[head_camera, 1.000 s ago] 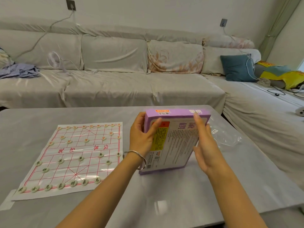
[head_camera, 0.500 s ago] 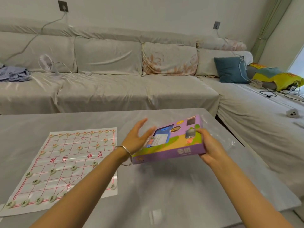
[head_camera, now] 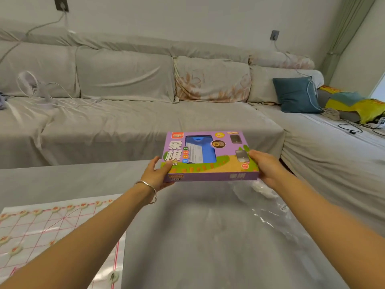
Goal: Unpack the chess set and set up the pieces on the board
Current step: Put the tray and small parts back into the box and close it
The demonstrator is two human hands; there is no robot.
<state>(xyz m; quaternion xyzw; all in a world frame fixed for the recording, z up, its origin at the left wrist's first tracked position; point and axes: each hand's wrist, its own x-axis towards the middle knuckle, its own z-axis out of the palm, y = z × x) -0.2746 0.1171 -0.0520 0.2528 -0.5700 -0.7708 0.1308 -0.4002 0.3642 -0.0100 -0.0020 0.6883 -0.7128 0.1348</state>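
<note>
Both hands hold a flat purple box (head_camera: 210, 157) in the middle of the frame, printed side up and nearly level. It is clear of the grey desk (head_camera: 187, 243), where a dim shadow lies beneath it. The left hand (head_camera: 156, 174) grips the box's left end, with the thumb lying on the top face near the corner and the fingers curled underneath. The right hand (head_camera: 267, 168) grips the right end the same way, thumb on top and fingers hidden below. A silver bracelet (head_camera: 149, 189) sits on the left wrist. Through a window in the lid, something blue and a white sheet can be seen.

The board (head_camera: 37, 234), a thin sheet with red lines, lies flat on the desk at the lower left of the frame and is partly covered by the left forearm. Small round pieces (head_camera: 55, 209) stand in a row along its far edge. More pieces are spread over the grid, and one sits near the lower right corner of the sheet.

A crumpled clear plastic bag (head_camera: 273, 211) lies on the desk at the right, under the right forearm.

A long sofa (head_camera: 129, 122) under a pale cover fills the upper half of the frame. A blue cushion (head_camera: 295, 94) rests on it at the right, and a small white fan (head_camera: 29, 85) stands on the seat at the far left.
</note>
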